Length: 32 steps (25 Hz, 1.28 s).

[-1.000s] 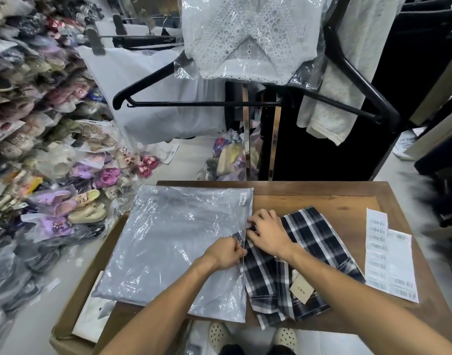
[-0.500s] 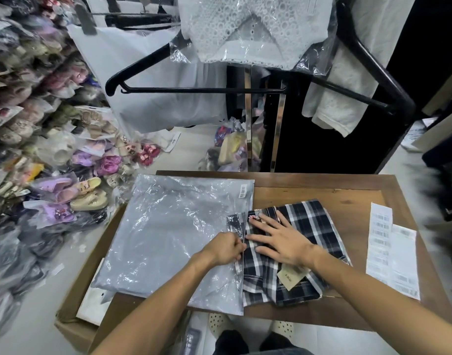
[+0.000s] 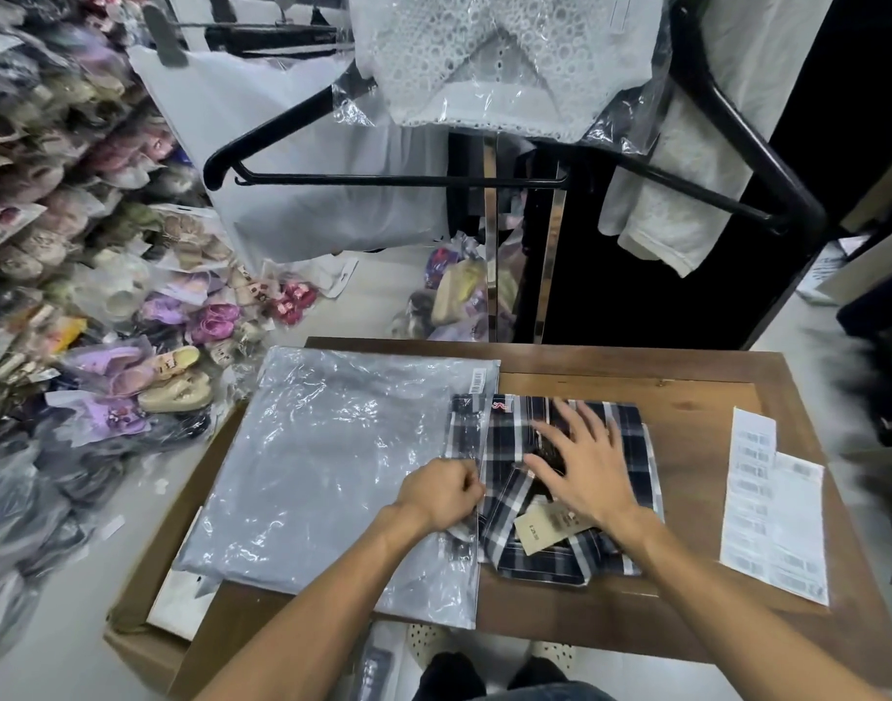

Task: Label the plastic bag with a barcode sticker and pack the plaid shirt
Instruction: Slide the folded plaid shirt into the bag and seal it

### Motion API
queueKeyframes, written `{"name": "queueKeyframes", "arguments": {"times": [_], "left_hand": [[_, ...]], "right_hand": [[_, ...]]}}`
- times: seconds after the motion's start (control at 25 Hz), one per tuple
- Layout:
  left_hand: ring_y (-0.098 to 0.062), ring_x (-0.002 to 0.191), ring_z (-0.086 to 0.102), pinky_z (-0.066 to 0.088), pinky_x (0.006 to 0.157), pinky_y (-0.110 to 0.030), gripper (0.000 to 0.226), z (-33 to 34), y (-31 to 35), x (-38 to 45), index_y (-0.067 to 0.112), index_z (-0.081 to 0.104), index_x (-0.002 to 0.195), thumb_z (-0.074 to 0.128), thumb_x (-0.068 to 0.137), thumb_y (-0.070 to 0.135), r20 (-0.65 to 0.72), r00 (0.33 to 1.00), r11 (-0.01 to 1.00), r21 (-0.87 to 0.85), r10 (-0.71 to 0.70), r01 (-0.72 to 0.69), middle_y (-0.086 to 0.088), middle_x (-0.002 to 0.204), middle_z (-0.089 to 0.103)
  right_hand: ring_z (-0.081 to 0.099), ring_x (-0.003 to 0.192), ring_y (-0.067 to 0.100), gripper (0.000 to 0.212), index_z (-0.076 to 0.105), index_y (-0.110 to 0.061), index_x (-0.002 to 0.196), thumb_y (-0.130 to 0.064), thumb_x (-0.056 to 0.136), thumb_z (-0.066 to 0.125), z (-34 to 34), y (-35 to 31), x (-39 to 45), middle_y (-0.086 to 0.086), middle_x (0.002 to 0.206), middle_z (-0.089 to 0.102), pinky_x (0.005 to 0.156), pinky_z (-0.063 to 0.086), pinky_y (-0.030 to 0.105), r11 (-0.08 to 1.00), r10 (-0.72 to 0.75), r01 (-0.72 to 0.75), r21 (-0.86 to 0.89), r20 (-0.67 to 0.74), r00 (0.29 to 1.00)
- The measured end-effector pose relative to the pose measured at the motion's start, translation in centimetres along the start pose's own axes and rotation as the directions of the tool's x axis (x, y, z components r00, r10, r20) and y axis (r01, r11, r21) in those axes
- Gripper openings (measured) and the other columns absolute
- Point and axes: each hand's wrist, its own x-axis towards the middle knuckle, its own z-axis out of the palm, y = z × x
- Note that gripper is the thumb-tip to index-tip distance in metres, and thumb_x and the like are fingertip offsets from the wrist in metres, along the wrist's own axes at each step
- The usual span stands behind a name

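Observation:
A clear plastic bag lies flat on the left half of the wooden table, a barcode sticker stuck at its far right corner. The folded navy-and-white plaid shirt lies just right of it, its left edge tucked inside the bag's open right side, a tan hang tag at its near end. My left hand is closed, pinching the bag's opening edge. My right hand rests flat on the shirt with fingers spread.
Sheets of barcode stickers lie at the table's right edge. A cardboard box sits by the table's left side. Bagged sandals pile up on the left. A black hanger and bagged white garments hang overhead behind the table.
My right hand opened from pinching the bag edge to lying flat on the shirt. The shirt has slid left, its edge now inside the bag opening. My left hand stays on the bag edge.

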Motion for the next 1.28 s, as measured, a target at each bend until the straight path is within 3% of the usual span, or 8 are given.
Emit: {"name": "queueKeyframes", "arguments": {"times": [0.28,0.44,0.56,0.72,0.8,0.92,1.2,1.28], "left_hand": [[-0.021,0.078,0.051,0.047,0.073,-0.037,0.019,0.6,0.5,0.6,0.022,0.043,0.083,0.044,0.101,0.026,0.026,0.992,0.992,0.032,0.12,-0.121,-0.005,0.092,0.052],[-0.022,0.082,0.057,0.052,0.079,-0.041,0.02,0.8,0.5,1.0,0.02,0.047,0.084,0.045,0.101,0.031,0.028,0.99,0.988,0.065,0.137,-0.139,-0.004,0.095,0.055],[-0.02,0.08,0.058,0.054,0.08,-0.043,0.019,1.0,0.7,1.0,0.022,0.046,0.084,0.044,0.1,0.033,0.021,0.989,0.982,0.118,0.147,-0.148,-0.002,0.092,0.054],[-0.02,0.081,0.059,0.056,0.08,-0.041,0.018,1.4,0.6,1.1,0.022,0.045,0.087,0.041,0.103,0.031,0.005,0.985,0.976,0.135,0.17,-0.169,-0.003,0.094,0.054],[-0.019,0.081,0.058,0.056,0.08,-0.04,0.018,1.7,0.5,1.2,0.021,0.046,0.09,0.039,0.103,0.031,-0.011,0.983,0.971,0.156,0.183,-0.179,-0.003,0.095,0.054],[-0.015,0.083,0.054,0.054,0.083,-0.037,0.017,2.0,0.6,1.4,0.02,0.045,0.095,0.036,0.105,0.03,-0.064,0.978,0.967,0.175,0.199,-0.185,-0.002,0.097,0.051],[-0.015,0.078,0.053,0.054,0.079,-0.034,0.014,1.9,0.7,1.5,0.018,0.045,0.099,0.037,0.105,0.028,-0.069,0.976,0.962,0.193,0.207,-0.191,-0.002,0.097,0.048],[-0.015,0.079,0.055,0.056,0.079,-0.036,0.016,2.0,0.5,1.5,0.019,0.046,0.1,0.037,0.105,0.03,-0.075,0.977,0.961,0.205,0.202,-0.183,-0.001,0.096,0.049]], "right_hand": [[-0.001,0.155,0.038,0.1,0.02,-0.053,0.153,-0.103,0.066,0.017,2.2,-1.3,-2.0,0.002,0.169,0.005,0.117,0.0,0.073,0.978,0.21,-0.21,-0.018,0.145,0.967],[-0.005,0.155,0.036,0.091,0.018,-0.055,0.153,-0.096,0.072,0.024,2.4,-3.7,-2.0,0.001,0.17,0.002,0.118,-0.005,0.069,0.978,0.198,-0.206,0.032,0.17,0.965],[0.009,0.154,0.031,0.071,0.041,-0.052,0.146,-0.078,0.08,0.05,1.8,-4.2,-1.6,0.001,0.167,0.019,0.121,0.01,0.061,0.946,0.24,-0.255,0.201,0.097,0.966],[0.036,0.134,0.035,0.054,0.056,-0.023,0.131,-0.044,0.084,0.07,-0.1,-1.9,-1.9,0.016,0.147,0.042,0.109,0.033,0.051,0.635,0.713,-0.645,0.425,-0.001,0.701],[0.041,0.129,0.038,0.062,0.049,-0.016,0.137,-0.043,0.085,0.069,-0.9,-0.6,-2.0,0.018,0.142,0.042,0.105,0.038,0.052,0.481,0.79,-0.75,0.455,0.147,0.596],[0.05,0.125,0.039,0.072,0.038,-0.009,0.146,-0.04,0.089,0.069,-1.5,0.0,-1.1,0.018,0.144,0.041,0.099,0.044,0.048,0.293,0.777,-0.763,0.576,0.321,0.541],[0.045,0.137,0.037,0.067,0.03,-0.017,0.154,-0.039,0.097,0.059,-1.1,-1.0,-0.5,0.014,0.154,0.041,0.111,0.04,0.056,0.369,0.655,-0.728,0.577,0.394,0.645],[0.056,0.123,0.033,0.064,0.027,-0.029,0.153,-0.04,0.097,0.056,-2.2,-1.0,-1.0,0.011,0.142,0.051,0.102,0.047,0.051,0.393,0.607,-0.7,0.596,0.403,0.684]]}}
